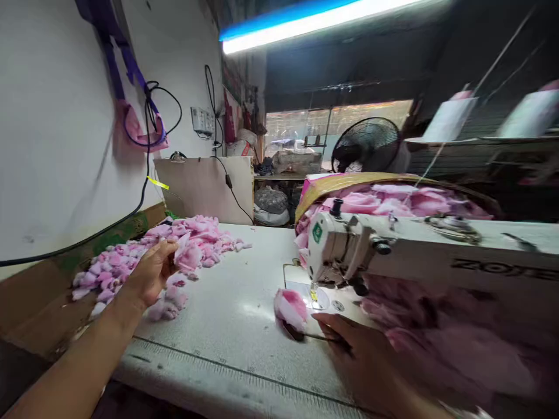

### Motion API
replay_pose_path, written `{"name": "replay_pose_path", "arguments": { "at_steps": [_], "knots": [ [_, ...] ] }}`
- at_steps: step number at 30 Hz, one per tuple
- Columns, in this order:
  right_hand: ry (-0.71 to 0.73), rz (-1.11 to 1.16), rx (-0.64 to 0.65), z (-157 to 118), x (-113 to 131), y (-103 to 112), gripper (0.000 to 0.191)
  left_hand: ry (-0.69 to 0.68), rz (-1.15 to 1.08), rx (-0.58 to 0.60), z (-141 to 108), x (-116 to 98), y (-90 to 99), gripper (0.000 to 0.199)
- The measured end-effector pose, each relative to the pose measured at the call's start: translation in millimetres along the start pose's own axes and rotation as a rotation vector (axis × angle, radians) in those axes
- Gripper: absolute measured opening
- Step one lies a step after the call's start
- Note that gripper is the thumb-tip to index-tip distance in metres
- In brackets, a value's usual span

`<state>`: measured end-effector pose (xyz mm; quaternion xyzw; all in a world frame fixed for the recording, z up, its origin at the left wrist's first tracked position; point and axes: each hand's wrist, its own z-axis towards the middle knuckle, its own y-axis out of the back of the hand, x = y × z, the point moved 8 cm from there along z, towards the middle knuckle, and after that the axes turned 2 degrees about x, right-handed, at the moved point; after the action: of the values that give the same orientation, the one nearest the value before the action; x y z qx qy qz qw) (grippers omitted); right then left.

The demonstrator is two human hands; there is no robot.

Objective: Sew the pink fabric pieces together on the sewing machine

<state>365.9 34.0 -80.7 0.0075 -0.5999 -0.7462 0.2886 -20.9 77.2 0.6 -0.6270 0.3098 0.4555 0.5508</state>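
Fingers (165,250) of the left hand (148,276) curled shut on pink scraps (194,241), heaped on the white table (227,331). Right hand (367,364) with fingers closed on dark snips (297,333), hard to make out in the blur, against a pink piece (290,307) just beside the needle (313,291) of the sewing machine (345,247). Behind the machine, more pink fabric (393,201).

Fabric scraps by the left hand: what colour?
The fabric scraps are pink with paler patches, best in the head view.
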Motion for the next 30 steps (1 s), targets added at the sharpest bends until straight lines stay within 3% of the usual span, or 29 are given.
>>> {"name": "replay_pose_path", "arguments": {
  "at_steps": [5,7,12,17,21,24,30],
  "knots": [
    [0.251,0.013,-0.081,-3.4,43.2,17.5,0.034,0.126,-0.052,0.104,-28.5,42.9,-41.2,0.01],
    [0.321,0.032,-0.169,-5.5,61.6,26.3,0.029,0.187,-0.108,0.128,-43.0,61.8,-59.8,0.012],
    [0.299,0.156,-0.237,-3.8,87.0,28.1,0.036,0.357,-0.243,0.148,-81.6,103.7,-103.8,0.008],
    [0.222,0.299,-0.284,-6.8,92.6,22.5,0.049,0.497,-0.377,0.164,-106.9,127.5,-130.8,0.012],
    [0.23,0.426,-0.284,-11.9,99.0,21.1,0.058,0.548,-0.468,0.212,-115.2,137.9,-143.7,0.01],
    [0.248,0.496,-0.334,-13.8,99.2,28.2,0.054,0.588,-0.504,0.258,-118.9,146.9,-148.7,0.01],
    [0.169,0.56,-0.398,-14.6,86.1,44.3,0.041,0.586,-0.372,0.208,-119.6,158.3,-136.4,0.009]
  ]
}}
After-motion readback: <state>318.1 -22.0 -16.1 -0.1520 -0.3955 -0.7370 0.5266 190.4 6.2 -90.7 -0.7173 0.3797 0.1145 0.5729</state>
